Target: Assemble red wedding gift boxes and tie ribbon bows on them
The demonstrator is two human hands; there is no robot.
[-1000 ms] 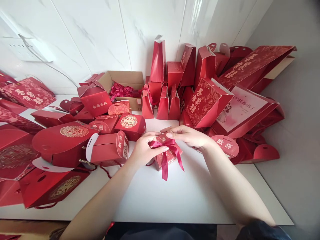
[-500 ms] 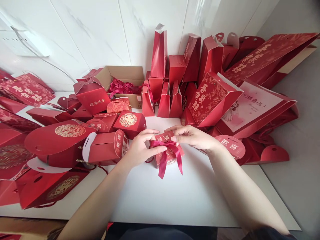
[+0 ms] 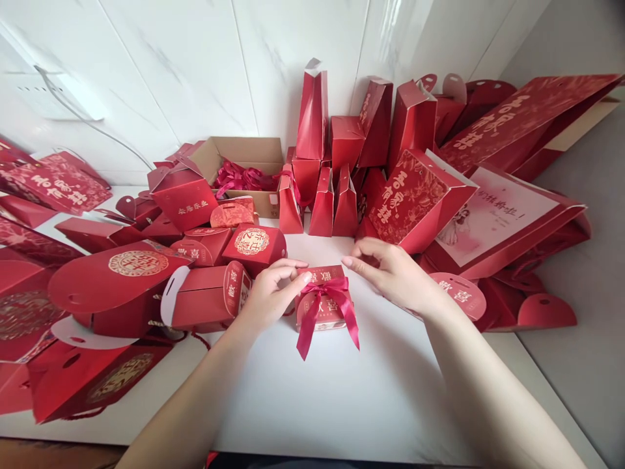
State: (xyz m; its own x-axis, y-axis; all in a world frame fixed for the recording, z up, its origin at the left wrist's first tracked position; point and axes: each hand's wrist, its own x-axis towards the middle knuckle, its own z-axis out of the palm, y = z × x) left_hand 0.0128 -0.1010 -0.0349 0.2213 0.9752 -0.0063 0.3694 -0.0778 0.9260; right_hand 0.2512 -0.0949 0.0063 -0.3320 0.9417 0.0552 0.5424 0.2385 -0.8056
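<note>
A small red gift box (image 3: pixel 321 319) with pale characters sits on the white table, tied with a crimson ribbon bow (image 3: pixel 329 290) whose two tails hang over its near side. My left hand (image 3: pixel 274 293) is at the box's upper left corner, thumb on its top edge and fingers curled behind, loosely gripping it. To the right, my right hand (image 3: pixel 390 270) is raised off the box, thumb and fingers slightly apart with nothing between them.
Behind stands a cardboard carton (image 3: pixel 244 146) of crimson ribbons (image 3: pixel 241 176). Red boxes (image 3: pixel 139 264) crowd the left; upright red boxes (image 3: pixel 312 120) and a tilted printed box (image 3: pixel 415 195) fill the back and right. A cable (image 3: pixel 92 124) runs along the tiled wall.
My right hand has let go of the bow and moved right, away from the box. My left thumb has shifted up from the ribbon to the box's edge. The bow now lies spread across the top.
</note>
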